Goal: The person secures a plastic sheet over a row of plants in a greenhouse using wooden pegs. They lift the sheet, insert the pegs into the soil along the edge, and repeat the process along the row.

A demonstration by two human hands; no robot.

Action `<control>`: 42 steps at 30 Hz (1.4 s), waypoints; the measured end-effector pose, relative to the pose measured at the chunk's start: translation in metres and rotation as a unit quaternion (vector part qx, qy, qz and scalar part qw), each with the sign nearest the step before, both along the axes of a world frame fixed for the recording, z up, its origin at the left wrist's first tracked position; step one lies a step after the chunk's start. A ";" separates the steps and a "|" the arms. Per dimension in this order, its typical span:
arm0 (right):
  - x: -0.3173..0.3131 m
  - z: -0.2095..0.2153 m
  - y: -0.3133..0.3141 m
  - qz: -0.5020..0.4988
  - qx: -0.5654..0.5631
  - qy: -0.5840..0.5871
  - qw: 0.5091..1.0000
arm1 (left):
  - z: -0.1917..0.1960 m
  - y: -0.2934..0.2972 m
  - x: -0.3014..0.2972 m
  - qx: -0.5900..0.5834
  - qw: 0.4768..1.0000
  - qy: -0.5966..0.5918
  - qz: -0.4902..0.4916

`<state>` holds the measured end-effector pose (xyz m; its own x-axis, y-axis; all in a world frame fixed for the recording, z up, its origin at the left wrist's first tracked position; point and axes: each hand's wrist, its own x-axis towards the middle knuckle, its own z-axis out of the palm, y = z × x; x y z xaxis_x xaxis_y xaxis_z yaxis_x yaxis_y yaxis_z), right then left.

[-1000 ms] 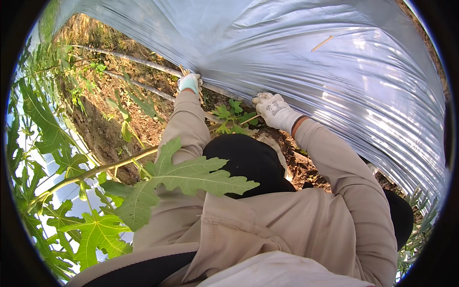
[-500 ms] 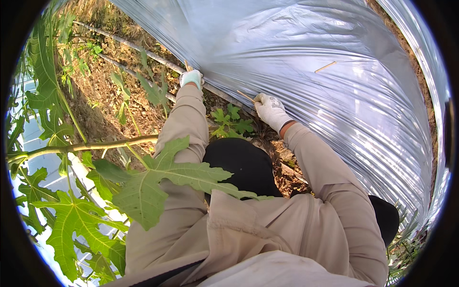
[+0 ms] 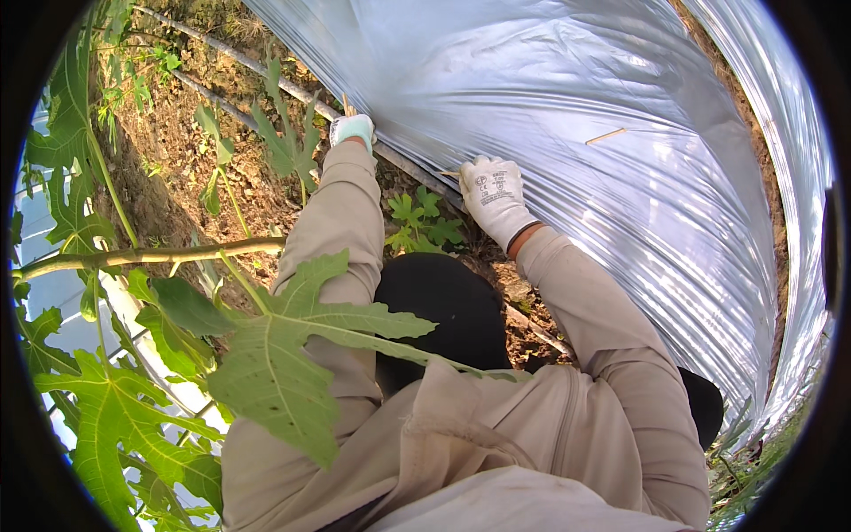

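Note:
Silvery plastic film (image 3: 541, 84) stretches over the ground ahead and to my right, its creases drawn toward its near edge. At that edge my left hand (image 3: 353, 131), in a white and pale green glove, is closed with short thin wooden sticks (image 3: 347, 107) poking up from it. Whether it also grips the film is hidden. My right hand (image 3: 494, 195), in a white glove with dark print, lies against the film edge, its fingers closed round a thin wooden stick (image 3: 450, 175). Only the stick's end shows, beside the pipe (image 3: 417, 173).
Another wooden stick (image 3: 605, 136) rests loose on the film. Large lobed leaves (image 3: 279, 372) and a woody branch (image 3: 151, 255) cross in front at the left. A small leafy plant (image 3: 425, 222) grows between my arms. A second thin pipe (image 3: 213, 97) runs over the brown soil.
My right hand has shifted slightly left and turned, its back now facing up more; less of its stick shows. The left hand stays at the film edge.

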<state>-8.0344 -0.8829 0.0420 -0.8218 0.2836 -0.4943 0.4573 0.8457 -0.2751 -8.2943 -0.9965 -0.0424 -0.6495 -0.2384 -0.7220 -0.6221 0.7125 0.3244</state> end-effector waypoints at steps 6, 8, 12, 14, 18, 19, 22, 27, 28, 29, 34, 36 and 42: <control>-0.015 0.017 0.007 0.041 0.042 0.017 0.998 | -0.003 -0.002 -0.005 0.017 0.999 -0.028 -0.006; -0.019 0.019 0.008 0.060 0.036 0.013 0.997 | -0.003 -0.002 -0.004 0.013 1.000 -0.017 -0.017; -0.025 0.022 0.010 0.123 0.048 0.003 0.991 | 0.003 0.001 0.001 0.021 1.000 -0.004 0.010; -0.029 0.023 0.009 0.135 0.051 -0.001 0.989 | 0.008 0.002 0.002 0.018 1.000 -0.010 -0.016; -0.036 0.025 0.007 0.159 0.061 -0.010 0.985 | 0.016 0.006 0.002 0.019 1.000 -0.022 -0.011; -0.036 0.024 0.007 0.174 0.065 -0.019 0.982 | 0.018 0.007 0.003 0.016 1.000 -0.023 -0.013; -0.034 0.019 0.006 0.122 0.055 0.008 0.991 | 0.022 0.008 0.005 0.005 1.000 -0.020 -0.019; -0.032 0.007 0.007 0.086 0.031 0.020 0.996 | 0.025 0.007 0.005 0.033 0.999 -0.031 -0.004; -0.032 0.006 0.007 0.095 0.034 0.011 0.995 | 0.024 0.007 0.005 0.037 0.999 -0.030 -0.004; -0.031 0.004 0.007 0.098 0.034 0.012 0.995 | 0.022 0.006 0.005 0.038 0.999 -0.029 -0.004; -0.031 0.002 0.005 0.108 0.041 0.004 0.993 | 0.007 0.002 0.003 -0.005 1.000 0.017 0.009; -0.032 0.004 0.005 0.106 0.041 0.005 0.994 | 0.002 0.000 0.002 0.007 1.000 0.024 0.016; -0.040 0.014 0.007 0.059 -0.020 -0.063 0.996 | -0.001 -0.002 -0.004 0.007 0.999 -0.030 -0.023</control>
